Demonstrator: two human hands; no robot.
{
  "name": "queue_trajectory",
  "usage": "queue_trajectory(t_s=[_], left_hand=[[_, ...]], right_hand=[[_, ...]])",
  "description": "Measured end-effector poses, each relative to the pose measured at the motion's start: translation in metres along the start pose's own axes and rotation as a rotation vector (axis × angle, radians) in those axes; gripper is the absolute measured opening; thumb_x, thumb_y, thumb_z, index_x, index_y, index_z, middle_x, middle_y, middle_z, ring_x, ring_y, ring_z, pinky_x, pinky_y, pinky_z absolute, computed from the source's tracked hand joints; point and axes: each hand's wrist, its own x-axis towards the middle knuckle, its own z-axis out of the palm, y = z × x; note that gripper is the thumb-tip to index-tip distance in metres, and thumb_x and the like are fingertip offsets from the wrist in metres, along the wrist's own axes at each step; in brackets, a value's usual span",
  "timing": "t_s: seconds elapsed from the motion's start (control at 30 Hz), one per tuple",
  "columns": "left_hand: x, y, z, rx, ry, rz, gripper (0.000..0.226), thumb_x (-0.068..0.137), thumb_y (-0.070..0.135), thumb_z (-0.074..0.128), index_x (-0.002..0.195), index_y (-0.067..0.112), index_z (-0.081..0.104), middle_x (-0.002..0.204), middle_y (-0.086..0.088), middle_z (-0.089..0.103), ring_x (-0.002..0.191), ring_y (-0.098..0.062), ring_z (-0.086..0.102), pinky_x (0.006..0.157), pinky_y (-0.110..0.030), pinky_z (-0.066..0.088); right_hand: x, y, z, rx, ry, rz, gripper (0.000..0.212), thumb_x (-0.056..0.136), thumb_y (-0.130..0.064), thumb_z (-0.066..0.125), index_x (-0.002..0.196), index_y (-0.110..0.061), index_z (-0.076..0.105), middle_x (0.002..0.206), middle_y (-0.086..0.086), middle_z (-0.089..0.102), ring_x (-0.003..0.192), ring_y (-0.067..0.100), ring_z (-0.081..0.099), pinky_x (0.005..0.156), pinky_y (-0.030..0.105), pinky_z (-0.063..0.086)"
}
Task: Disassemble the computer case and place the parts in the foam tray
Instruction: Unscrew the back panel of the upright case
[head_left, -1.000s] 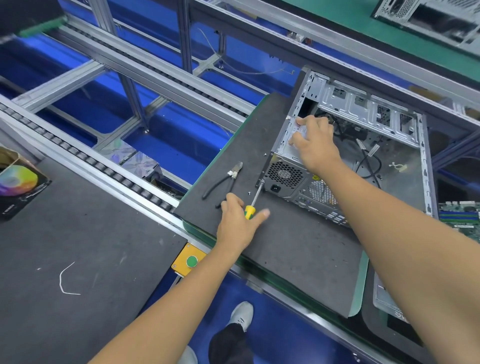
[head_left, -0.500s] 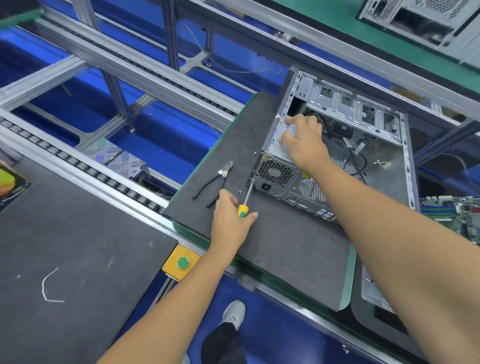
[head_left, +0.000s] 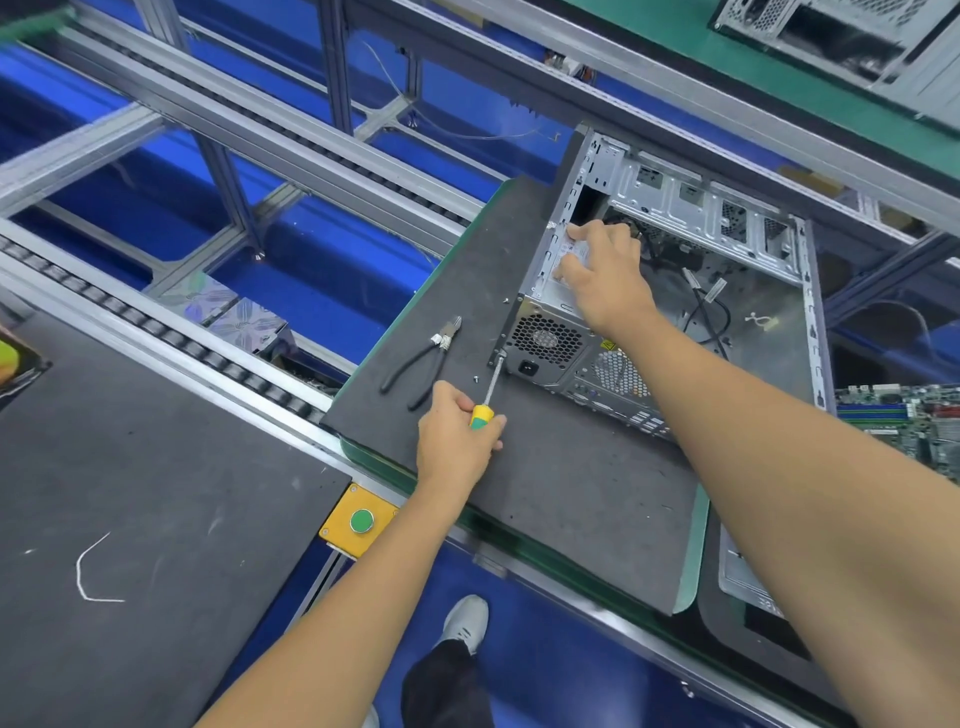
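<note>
An open silver computer case (head_left: 748, 291) lies on its side on a dark foam mat (head_left: 571, 483). My left hand (head_left: 457, 441) grips the yellow-and-green handle of a screwdriver (head_left: 491, 387) whose tip meets the case's rear left corner, beside the power supply's fan grille (head_left: 545, 340). My right hand (head_left: 605, 275) rests on top of the power supply inside the case, fingers spread over its label. Black cables (head_left: 706, 317) lie on the case floor.
Black-handled pliers (head_left: 421, 358) and loose screws (head_left: 476, 379) lie on the mat left of the case. A green motherboard (head_left: 898, 421) sits at right. A yellow box with a green button (head_left: 360, 519) is at the conveyor edge. Another case (head_left: 831, 31) stands far back.
The view has shifted slightly; both hands keep their places, the left still on the screwdriver at the case's corner, the right still on the power supply.
</note>
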Motion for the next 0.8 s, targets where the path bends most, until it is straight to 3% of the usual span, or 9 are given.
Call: queue_trajectory(t_s=[0.13,0.2,0.3,0.37,0.43,0.5,0.63,0.73,0.8], left_hand=[[0.002,-0.008,0.002,-0.050,-0.060,-0.051,0.022,0.100,0.046,0.059,0.093,0.025,0.055,0.075,0.011,0.074,0.071,-0.013,0.074,0.081,-0.048,0.060],[0.001,-0.005,0.003,-0.140,-0.089,-0.074,0.026,0.104,0.047,0.050,0.099,0.022,0.056,0.081,0.007,0.076,0.059,-0.015,0.069,0.071,-0.043,0.058],[0.001,0.001,0.001,-0.066,-0.079,0.001,0.051,0.090,0.050,0.072,0.117,0.024,0.038,0.097,-0.001,0.064,0.064,-0.017,0.068,0.061,-0.041,0.056],[0.000,0.000,0.000,-0.002,-0.032,0.024,0.060,0.081,0.036,0.085,0.109,0.030,0.032,0.096,-0.003,0.061,0.069,-0.018,0.069,0.061,-0.046,0.059],[0.001,-0.004,-0.001,-0.043,0.001,-0.002,0.047,0.085,0.028,0.082,0.099,0.027,0.037,0.083,0.001,0.066,0.064,-0.014,0.072,0.065,-0.051,0.061],[0.002,-0.006,-0.003,-0.033,-0.035,-0.026,0.028,0.094,0.038,0.071,0.096,0.024,0.047,0.077,0.008,0.070,0.071,-0.013,0.075,0.078,-0.052,0.060],[-0.002,-0.003,-0.002,-0.088,-0.128,-0.043,0.021,0.104,0.045,0.050,0.102,0.025,0.054,0.097,0.009,0.074,0.067,-0.015,0.074,0.082,-0.053,0.059],[-0.004,0.002,0.000,0.029,-0.087,0.051,0.041,0.093,0.041,0.072,0.115,0.023,0.042,0.115,-0.001,0.054,0.085,-0.022,0.067,0.078,-0.048,0.057],[-0.004,0.001,-0.001,0.109,-0.027,0.076,0.050,0.086,0.033,0.081,0.112,0.023,0.039,0.107,0.000,0.057,0.091,-0.020,0.062,0.075,-0.042,0.054]], right_hand=[[0.001,0.001,0.000,0.000,-0.001,0.003,0.043,0.096,-0.035,0.049,0.139,-0.027,0.047,0.141,0.000,0.037,0.134,0.019,0.028,0.084,0.040,0.035],[0.000,0.001,0.000,-0.003,-0.002,0.001,0.043,0.096,-0.035,0.049,0.139,-0.027,0.047,0.142,0.000,0.037,0.133,0.019,0.029,0.084,0.039,0.034],[0.000,0.001,0.000,-0.002,-0.003,0.004,0.043,0.096,-0.035,0.049,0.138,-0.028,0.047,0.142,0.000,0.037,0.133,0.019,0.029,0.085,0.040,0.035],[0.000,0.002,-0.001,-0.001,-0.004,0.007,0.043,0.096,-0.035,0.049,0.139,-0.028,0.047,0.142,-0.001,0.036,0.133,0.019,0.028,0.085,0.040,0.035],[0.000,0.001,-0.001,-0.008,-0.003,0.005,0.044,0.096,-0.035,0.049,0.139,-0.028,0.047,0.142,-0.001,0.036,0.133,0.019,0.029,0.084,0.040,0.034],[0.001,0.001,-0.001,-0.008,-0.003,0.003,0.044,0.096,-0.035,0.049,0.139,-0.028,0.047,0.142,-0.001,0.036,0.133,0.019,0.029,0.084,0.039,0.033],[0.001,0.001,0.000,-0.011,-0.008,0.011,0.044,0.096,-0.035,0.048,0.139,-0.029,0.047,0.142,-0.001,0.036,0.133,0.019,0.030,0.084,0.039,0.034],[0.001,0.001,0.000,-0.012,-0.002,0.007,0.043,0.096,-0.035,0.047,0.139,-0.029,0.047,0.142,-0.001,0.037,0.133,0.019,0.029,0.084,0.039,0.034],[0.001,0.001,-0.001,-0.009,-0.001,0.007,0.043,0.096,-0.035,0.047,0.139,-0.029,0.047,0.141,-0.001,0.037,0.133,0.019,0.029,0.084,0.039,0.034]])
